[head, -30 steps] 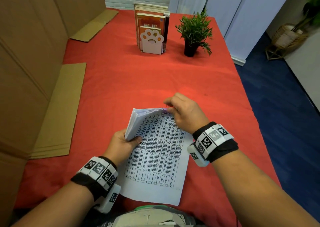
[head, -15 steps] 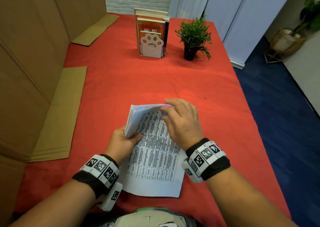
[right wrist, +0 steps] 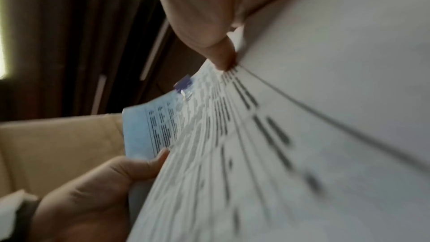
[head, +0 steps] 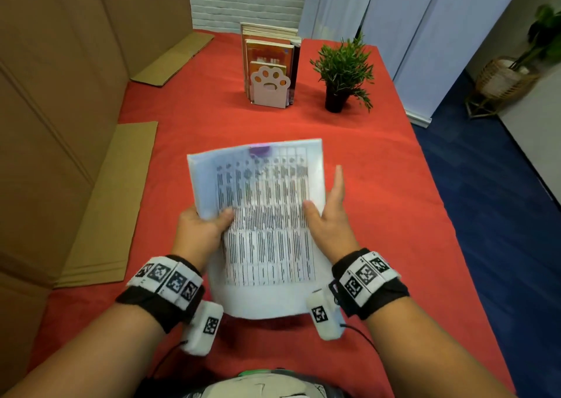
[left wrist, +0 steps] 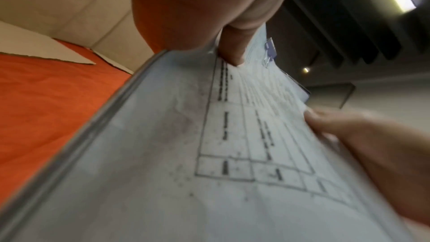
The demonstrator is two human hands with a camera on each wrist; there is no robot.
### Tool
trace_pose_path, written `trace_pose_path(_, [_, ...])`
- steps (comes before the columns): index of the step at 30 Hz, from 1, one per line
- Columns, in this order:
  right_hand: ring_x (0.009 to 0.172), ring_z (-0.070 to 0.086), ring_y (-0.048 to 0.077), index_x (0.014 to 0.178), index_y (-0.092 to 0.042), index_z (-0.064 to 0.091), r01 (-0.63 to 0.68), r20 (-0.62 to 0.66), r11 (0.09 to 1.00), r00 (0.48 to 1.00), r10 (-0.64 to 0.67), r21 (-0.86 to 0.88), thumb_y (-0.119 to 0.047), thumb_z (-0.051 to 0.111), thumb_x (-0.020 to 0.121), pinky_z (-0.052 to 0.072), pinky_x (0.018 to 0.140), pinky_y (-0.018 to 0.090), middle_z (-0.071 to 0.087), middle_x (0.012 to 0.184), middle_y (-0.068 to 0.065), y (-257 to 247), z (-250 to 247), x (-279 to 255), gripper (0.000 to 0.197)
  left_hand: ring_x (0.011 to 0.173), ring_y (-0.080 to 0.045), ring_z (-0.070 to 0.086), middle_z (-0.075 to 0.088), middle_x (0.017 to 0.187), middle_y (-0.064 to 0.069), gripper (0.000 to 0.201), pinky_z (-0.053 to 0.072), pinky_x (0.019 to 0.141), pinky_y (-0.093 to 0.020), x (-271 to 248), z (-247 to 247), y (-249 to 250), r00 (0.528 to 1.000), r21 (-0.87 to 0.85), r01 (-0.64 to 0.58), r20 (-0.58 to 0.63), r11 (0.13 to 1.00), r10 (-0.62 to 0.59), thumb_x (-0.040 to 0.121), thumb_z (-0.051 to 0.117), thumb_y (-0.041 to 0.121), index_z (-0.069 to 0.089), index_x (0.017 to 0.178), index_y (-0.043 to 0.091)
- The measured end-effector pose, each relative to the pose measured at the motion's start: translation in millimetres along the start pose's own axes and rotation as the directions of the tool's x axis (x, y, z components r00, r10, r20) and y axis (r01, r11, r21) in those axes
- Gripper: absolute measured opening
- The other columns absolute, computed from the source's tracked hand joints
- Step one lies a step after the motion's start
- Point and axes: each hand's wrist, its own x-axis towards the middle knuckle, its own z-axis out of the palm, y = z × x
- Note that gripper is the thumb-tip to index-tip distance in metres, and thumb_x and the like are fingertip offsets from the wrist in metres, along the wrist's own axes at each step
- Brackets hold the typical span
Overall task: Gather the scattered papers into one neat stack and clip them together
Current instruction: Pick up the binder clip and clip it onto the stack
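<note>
Clip (head: 259,151) looks on: both your hands, left (head: 198,233) and right (head: 329,227), pinch the paper stack (head: 267,230) side edges; next, set it flat on the tabletop (head: 379,191).

I can't read the print on the paper stack (head: 264,215); motion blur smears it in every view. The purple clip (head: 259,150) at its far edge is a smudge. My fingers behind the sheets are hidden.

head: bright, even | wrist views: dim, motion-blurred | edges: wide-angle distortion
</note>
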Motion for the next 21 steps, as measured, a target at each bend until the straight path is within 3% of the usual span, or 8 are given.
trace_pose_path(1, [0.129, 0.035, 0.007, 0.148, -0.023, 0.006, -0.042, 0.066, 0.998, 0.997, 0.038, 0.051, -0.013, 0.048, 0.094, 0.029, 0.109, 0.028, 0.034, 0.144, -0.003, 1.2, -0.1, -1.9, 0.069, 0.085, -0.028, 0.068, 0.07, 0.09, -0.009, 0.012, 0.055, 0.08, -0.042, 5.9, -1.9, 3.5, 1.0, -0.027, 0.013, -0.026, 1.0, -0.013, 0.08, 0.067, 0.004, 0.065, 0.081, 0.016])
trace_pose_path(3, [0.106, 0.054, 0.009, 0.136, -0.018, 0.033, -0.051, 0.13, 0.997, 0.99, 0.057, -0.055, -0.017, 0.046, 0.096, 0.043, 0.093, 0.029, 0.055, 0.12, -0.005, 8.8, -0.2, -5.3, 0.043, 0.09, -0.031, 0.068, 0.069, 0.093, -0.01, 0.011, 0.054, 0.085, -0.047, 17.3, -6.6, 9.1, 0.995, -0.081, 0.05, -0.08, 0.995, -0.056, 0.08, 0.067, 0.003, 0.064, 0.086, 0.013])
trace_pose_path(6, [0.075, 0.061, 0.007, 0.117, -0.02, 0.047, -0.107, 0.219, 0.981, 0.965, 0.141, -0.162, -0.018, 0.045, 0.095, 0.048, 0.066, 0.027, 0.061, 0.098, -0.001, 24.1, 1.2, -8.4, 0.022, 0.089, -0.027, 0.067, 0.068, 0.094, -0.007, 0.025, 0.052, 0.088, -0.048, 31.3, -15.0, 5.8, 0.977, -0.204, 0.123, -0.146, 0.971, -0.154, 0.082, 0.064, 0.0, 0.062, 0.106, 0.005])
trace_pose_path(9, [0.043, 0.054, 0.018, 0.106, -0.015, 0.05, -0.221, 0.226, 0.962, 0.94, 0.254, -0.163, -0.013, 0.04, 0.094, 0.04, 0.031, 0.023, 0.057, 0.079, 0.009, 39.0, 6.9, -4.5, 0.016, 0.097, -0.03, 0.067, 0.069, 0.106, -0.007, 0.031, 0.051, 0.088, -0.054, 36.9, -24.6, -11.1, 0.975, -0.225, 0.178, -0.094, 0.958, -0.203, 0.085, 0.062, 0.008, 0.059, 0.116, 0.013])
trace_pose_path(12, [0.029, 0.049, 0.016, 0.09, -0.015, 0.049, -0.297, 0.11, 0.949, 0.945, 0.309, -0.109, -0.009, 0.036, 0.093, 0.031, 0.026, 0.018, 0.055, 0.067, 0.011, 50.7, 15.4, 8.2, 0.015, 0.102, -0.027, 0.067, 0.068, 0.117, -0.007, 0.047, 0.057, 0.08, -0.046, 22.7, -23.1, -35.1, 0.976, -0.155, 0.211, 0.078, 0.965, -0.201, 0.081, 0.067, 0.007, 0.052, 0.125, 0.016])
trace_pose_path(15, [0.026, 0.041, 0.012, 0.09, -0.007, 0.052, -0.354, 0.031, 0.933, 0.934, 0.356, -0.063, -0.005, 0.036, 0.091, 0.028, 0.027, 0.016, 0.05, 0.065, 0.009, 65.3, 24.0, 24.5, 0.016, 0.093, -0.026, 0.068, 0.065, 0.116, -0.011, 0.063, 0.059, 0.062, -0.03, 0.2, -17.1, -60.0, 0.952, 0.086, 0.221, 0.196, 0.971, -0.234, 0.071, 0.07, -0.005, 0.042, 0.125, 0.011])
trace_pose_path(18, [0.035, 0.04, 0.017, 0.092, -0.005, 0.055, -0.4, 0.027, 0.915, 0.915, 0.402, -0.052, -0.006, 0.038, 0.091, 0.032, 0.03, 0.021, 0.051, 0.065, 0.007, 80.7, 36.8, 39.0, 0.017, 0.053, -0.02, 0.067, 0.064, 0.1, -0.012, 0.051, 0.049, 0.037, -0.024, -0.3, -15.4, -66.4, 0.953, 0.209, 0.203, 0.183, 0.957, -0.242, 0.081, 0.057, -0.008, 0.035, 0.121, 0.014])
trace_pose_path(21, [0.03, 0.038, 0.015, 0.093, -0.007, 0.054, -0.431, 0.011, 0.902, 0.902, 0.431, 0.02, -0.005, 0.038, 0.092, 0.028, 0.026, 0.018, 0.052, 0.066, 0.007, 91.0, 47.6, 54.7, 0.017, 0.045, -0.018, 0.062, 0.063, 0.091, -0.009, 0.043, 0.049, 0.039, -0.026, 18.0, -24.1, -65.2, 0.981, 0.29, 0.155, 0.067, 0.944, -0.182, 0.088, 0.055, 0.004, 0.036, 0.123, 0.018])
